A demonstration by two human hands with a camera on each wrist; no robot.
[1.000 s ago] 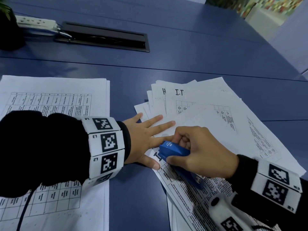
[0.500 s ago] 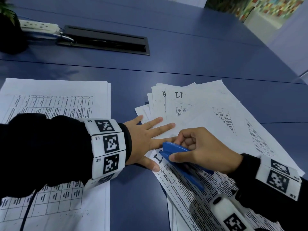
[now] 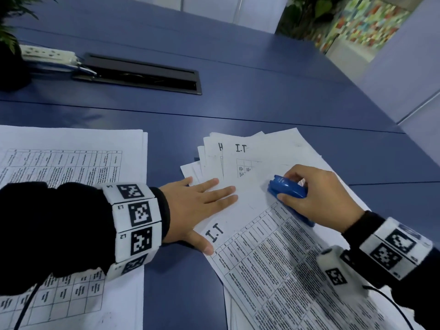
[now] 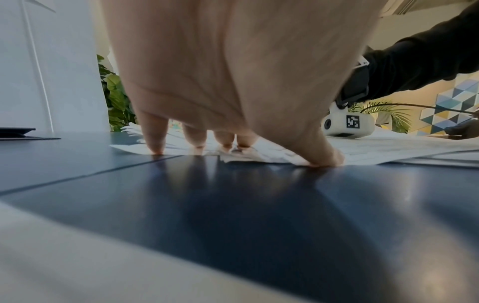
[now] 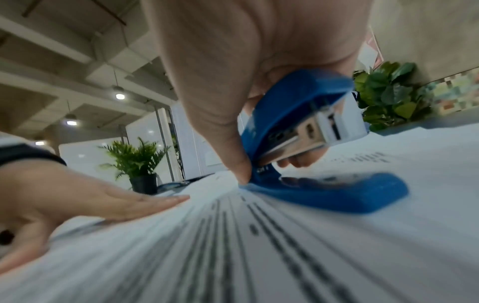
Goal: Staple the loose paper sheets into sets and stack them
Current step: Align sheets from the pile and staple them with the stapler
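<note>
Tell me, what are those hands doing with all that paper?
A person is stapling papers at a blue table. Their left hand lies flat, fingers straight, pressing down a messy pile of loose sheets. Their right hand grips a blue stapler, which sits on top of the pile with its mouth open. No paper is between its jaws right now. A neater stack of sheets lies off to the left.

The stapler [image 3: 288, 189] is bright blue. The sheets [image 3: 273, 246] are white with black printed tables, on a dark blue table [image 3: 238, 91].

Head camera looks down; wrist cameras skim the shared papers [image 3: 259, 210].
</note>
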